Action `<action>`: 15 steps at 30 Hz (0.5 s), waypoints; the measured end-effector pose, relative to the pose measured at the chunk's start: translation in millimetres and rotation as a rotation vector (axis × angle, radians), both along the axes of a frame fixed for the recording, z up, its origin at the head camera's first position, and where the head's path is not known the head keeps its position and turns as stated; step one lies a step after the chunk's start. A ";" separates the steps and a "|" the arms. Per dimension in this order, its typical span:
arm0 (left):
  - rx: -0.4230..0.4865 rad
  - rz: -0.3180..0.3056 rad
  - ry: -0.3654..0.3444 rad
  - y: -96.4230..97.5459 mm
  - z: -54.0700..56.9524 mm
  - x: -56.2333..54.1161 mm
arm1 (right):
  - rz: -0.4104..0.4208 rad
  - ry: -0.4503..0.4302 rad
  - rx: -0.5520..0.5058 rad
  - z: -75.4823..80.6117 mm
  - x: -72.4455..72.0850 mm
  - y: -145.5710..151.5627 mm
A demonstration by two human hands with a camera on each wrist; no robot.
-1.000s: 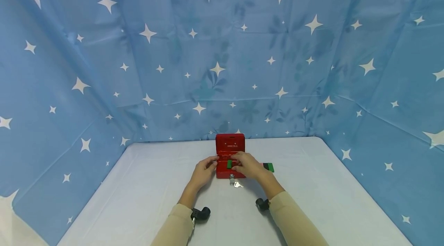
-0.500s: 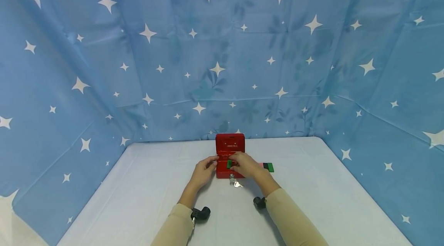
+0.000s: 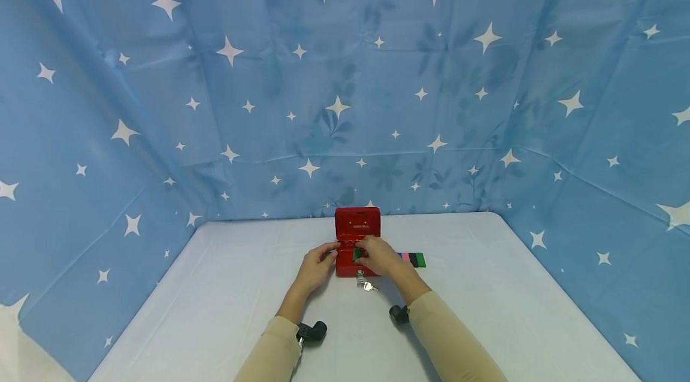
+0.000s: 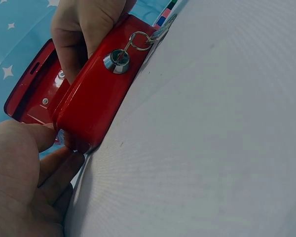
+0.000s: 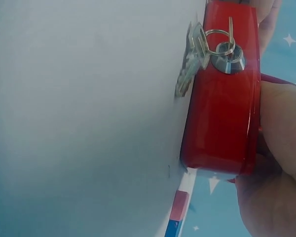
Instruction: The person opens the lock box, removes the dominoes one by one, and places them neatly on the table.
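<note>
A small red cash box (image 3: 345,270) stands on the table with its lid (image 3: 357,222) raised. My left hand (image 3: 312,268) rests against the box's left side, with fairly straight fingers; the left wrist view shows thumb and fingertips touching near the corner. My right hand (image 3: 380,258) reaches down into the box, thumb and fingers bent around a small green piece (image 3: 356,254). Whether they pinch it is hidden. On the box front sits a lock (image 5: 229,58) with a key in it, and more keys (image 5: 190,66) hang from its ring.
To the right of the box, a row of flat coloured pieces (image 3: 412,259) lies on the white table (image 3: 215,298); blue, pink, black and green show. A blue star-patterned curtain (image 3: 345,70) surrounds the back and sides.
My right hand and forearm have shifted slightly left, further over the green piece. More of the coloured row now shows beside the hand. My left hand and the box have stayed put.
</note>
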State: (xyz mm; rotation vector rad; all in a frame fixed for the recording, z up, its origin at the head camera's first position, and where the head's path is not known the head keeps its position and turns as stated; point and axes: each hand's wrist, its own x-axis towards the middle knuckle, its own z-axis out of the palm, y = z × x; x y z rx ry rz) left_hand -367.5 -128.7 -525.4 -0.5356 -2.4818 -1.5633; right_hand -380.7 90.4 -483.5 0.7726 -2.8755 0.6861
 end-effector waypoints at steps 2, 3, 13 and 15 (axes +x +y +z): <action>-0.007 -0.002 0.006 -0.1 0.3 0.0 | -0.004 0.002 0.002 0.1 0.2 -0.7; -0.010 -0.001 0.004 -0.1 0.5 0.1 | -0.004 0.005 0.004 0.1 0.1 -0.9; -0.015 0.004 -0.003 -0.2 1.3 0.6 | -0.011 0.005 0.031 -1.4 -2.0 -2.6; -0.014 0.003 -0.003 0.1 1.2 0.7 | -0.011 0.007 0.036 -1.7 -1.8 -2.8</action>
